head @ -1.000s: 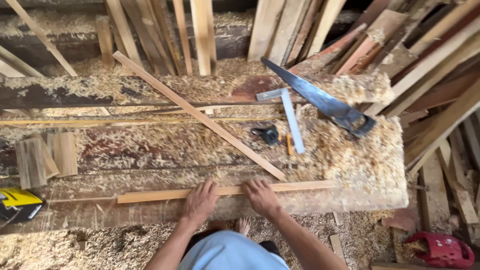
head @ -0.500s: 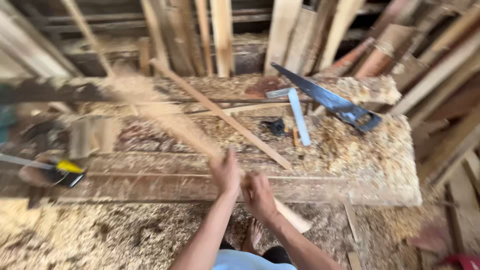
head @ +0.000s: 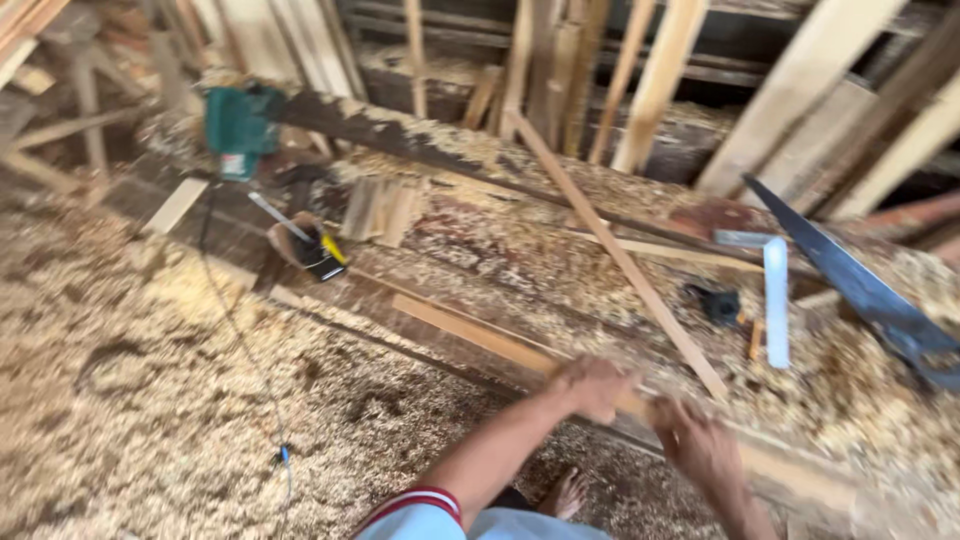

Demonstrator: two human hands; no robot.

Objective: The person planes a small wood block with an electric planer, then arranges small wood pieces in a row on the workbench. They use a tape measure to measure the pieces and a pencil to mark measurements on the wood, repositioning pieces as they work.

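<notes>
Floor (head: 150,400): covered in sawdust, a thin cord (head: 240,350) trailing across it from the upper left.

Upper left: a green power tool (head: 237,125) sits at the far end of the table (head: 480,240), partly blurred. Just right of it and lower, a yellow-and-black tool (head: 322,255) lies near the table's front edge. A short stack of small boards (head: 380,210) rests beyond it.

Centre: a long thin batten (head: 615,250) lies diagonally across the table, running from the upper middle down to the right. A flat strip (head: 480,335) lies along the table's front edge, its left end free, its right end passing under both hands.

Left hand (head: 592,385): on the strip, fingers curled down over it; grip appears closed on the strip, though motion blur limits certainty. Right hand (head: 705,450): just right of the left, fingers bent over the same strip near the table edge; heavily blurred, so how tightly it grips cannot be told.

Right of centre: a small dark object (head: 720,303) lies in the sawdust, kind not discernible. Beside it a pale square (head: 775,295) lies flat. Far right: a handsaw (head: 850,275) rests on the table, blade pointing up and left.

Background: timber planks (head: 660,80) lean upright behind the table.
</notes>
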